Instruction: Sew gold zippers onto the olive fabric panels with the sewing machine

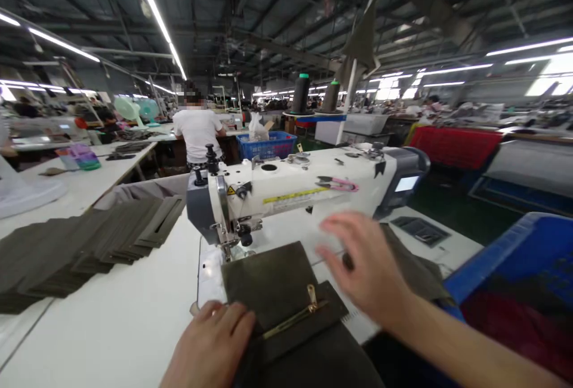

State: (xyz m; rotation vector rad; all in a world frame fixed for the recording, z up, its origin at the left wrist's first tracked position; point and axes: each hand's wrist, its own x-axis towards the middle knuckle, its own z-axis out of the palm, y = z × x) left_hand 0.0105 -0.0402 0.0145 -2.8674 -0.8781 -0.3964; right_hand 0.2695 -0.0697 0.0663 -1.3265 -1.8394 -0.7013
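Seen from the head camera, the person's left hand (210,346) rests on a dark olive fabric panel (268,283), with its fingers (237,321) close together, slightly curved and lying flat. They press on the panel's near edge and do not pinch it. Just past those fingertips, a brass zipper pull (312,296) lies on a metal zipper (290,323) that runs across the fabric.

The right hand (364,262) is blurred and hangs to the right of the panel. Its fingers (340,227) are spread wide and hold nothing; whether they touch anything below them is hard to tell. Beyond those fingertips stands a white industrial sewing machine (295,194), its presser foot (230,251) at the panel's far left corner. Pink-handled snips (335,184) lie on the machine's arm.

Left of the left fingers, a long overlapping stack of olive fabric pieces (76,251) lies on the white worktable (111,322). Right of the right hand is the rim of a blue plastic crate (505,256). Far ahead of the fingers, a co-worker in a white T-shirt (197,134) sits facing away, near a blue basket (266,145).
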